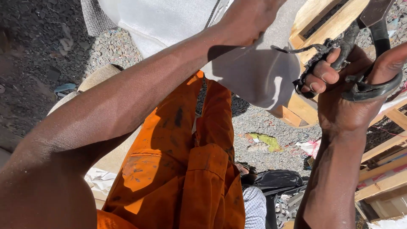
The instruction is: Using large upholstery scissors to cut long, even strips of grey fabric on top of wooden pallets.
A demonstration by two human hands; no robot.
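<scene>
**Both hands up, working a black strap against a white sack**

I look down from the head camera and I see both arms raised in front of me. My right hand (pixel 347 91) is closed around a black strap (pixel 369 87): the fingers (pixel 324 76) curl over it and the thumb presses from the other side, so the strap makes a loop around the hand. One end of it is frayed and points toward the white sack (pixel 254 72). My left hand (pixel 248 19) is at the top edge of the picture, closed on the upper part of this sack; how exactly the fingers sit I cannot tell, because they are partly cut off.

The strap is high on the right, just beside the sack and in front of a wooden pallet (pixel 322 21). Below I see orange work trousers (pixel 190 169) and gravel ground (pixel 55 38) with some litter.

I judge that the step in hand is to bring strap and sack together while the left hand keeps the sack steady. The next move needs a firm grip on the right and a careful guiding of the frayed end, because it is soft and can slip.
</scene>
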